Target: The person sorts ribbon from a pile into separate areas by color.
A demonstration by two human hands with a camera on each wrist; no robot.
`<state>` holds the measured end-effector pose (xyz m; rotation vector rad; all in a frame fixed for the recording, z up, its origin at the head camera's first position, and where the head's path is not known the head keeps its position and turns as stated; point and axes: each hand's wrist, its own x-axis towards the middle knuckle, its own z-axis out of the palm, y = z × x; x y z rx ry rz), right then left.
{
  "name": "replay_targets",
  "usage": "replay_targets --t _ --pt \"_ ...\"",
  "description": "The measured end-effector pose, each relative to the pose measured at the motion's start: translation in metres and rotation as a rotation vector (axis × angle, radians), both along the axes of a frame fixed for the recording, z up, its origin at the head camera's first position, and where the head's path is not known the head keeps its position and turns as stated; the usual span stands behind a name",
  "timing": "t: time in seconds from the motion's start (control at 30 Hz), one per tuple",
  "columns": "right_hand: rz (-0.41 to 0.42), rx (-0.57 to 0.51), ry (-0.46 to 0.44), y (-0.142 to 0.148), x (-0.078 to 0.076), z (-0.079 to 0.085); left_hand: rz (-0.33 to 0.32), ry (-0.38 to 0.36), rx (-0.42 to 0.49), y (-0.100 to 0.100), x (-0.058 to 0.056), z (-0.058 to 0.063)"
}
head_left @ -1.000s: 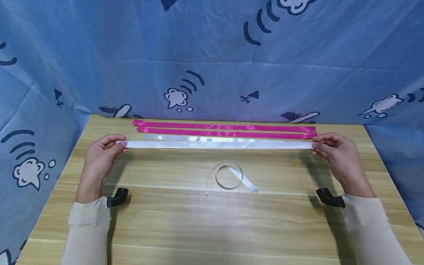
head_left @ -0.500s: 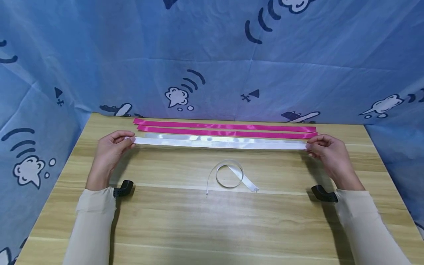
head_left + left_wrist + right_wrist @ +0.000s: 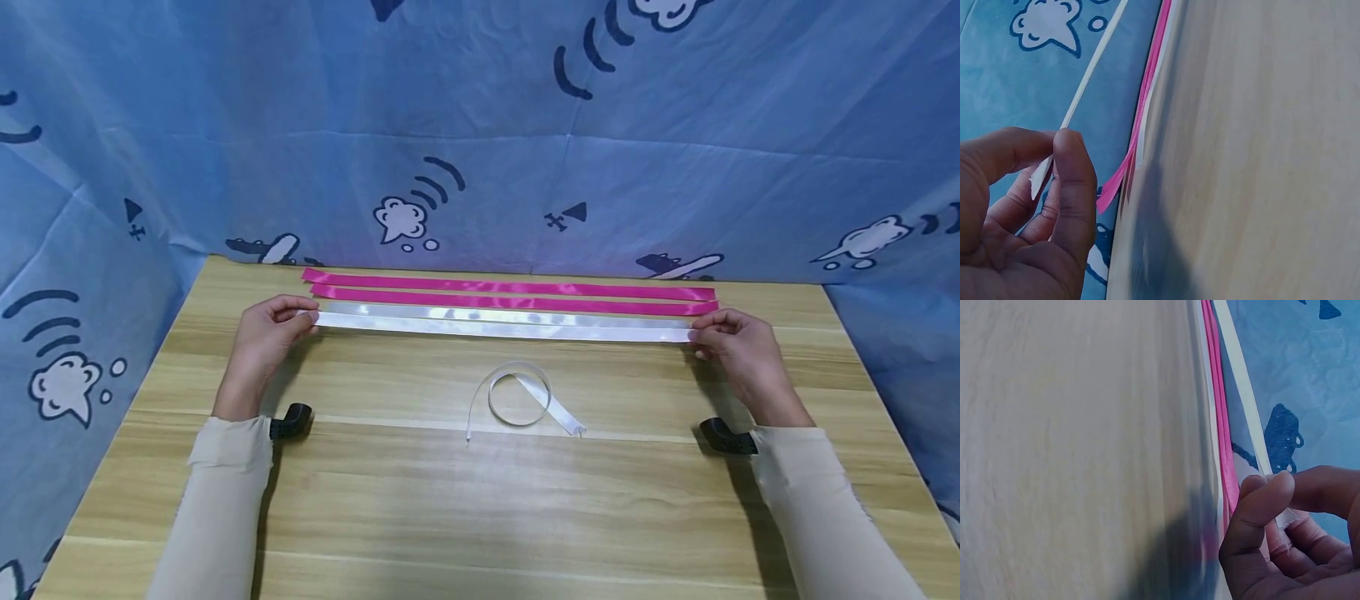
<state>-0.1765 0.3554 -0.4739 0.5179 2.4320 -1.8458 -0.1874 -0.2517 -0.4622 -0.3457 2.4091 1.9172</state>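
Note:
A white satin ribbon [image 3: 495,330] is stretched sideways between both hands, above the table. My left hand [image 3: 268,337] pinches its left end between thumb and forefinger; in the left wrist view a short tail of ribbon [image 3: 1040,178] sticks out past the fingers. At the other end my right hand [image 3: 738,354] pinches the ribbon the same way, its frayed tip [image 3: 1286,519] showing in the right wrist view. Just behind the held ribbon, another white ribbon [image 3: 450,314] lies flat on the table. Beyond that lie two pink ribbons [image 3: 480,300], roughly parallel.
A loosely coiled white ribbon [image 3: 540,398] rests mid-table, nearer than the held one. The wooden table [image 3: 480,517] ends at the back against a blue printed cloth [image 3: 315,167], which also hangs at both sides. A black wrist camera [image 3: 291,422] juts inward from the left sleeve.
Both hands have moved inward toward each other, the left more than the right, and slightly away from the body at first. The ribbon stays pinched at both ends and now sags slightly.

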Motion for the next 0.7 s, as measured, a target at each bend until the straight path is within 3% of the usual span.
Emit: replay_targets --t 0.1,0.27,0.5,0.7 --pt "-0.005 0.037 -0.012 -0.001 -0.001 -0.002 -0.007 -0.007 -0.046 0.002 -0.001 0.000" --pt "0.001 0.038 -0.012 0.000 -0.001 -0.005 -0.015 -0.018 -0.042 0.003 -0.003 -0.002" --pt "0.021 0.122 -0.031 -0.002 -0.002 -0.006 -0.006 -0.039 -0.049 0.003 -0.007 -0.006" --pt "0.026 0.101 -0.020 -0.002 -0.001 -0.008 0.005 -0.049 -0.074 0.004 -0.010 -0.007"
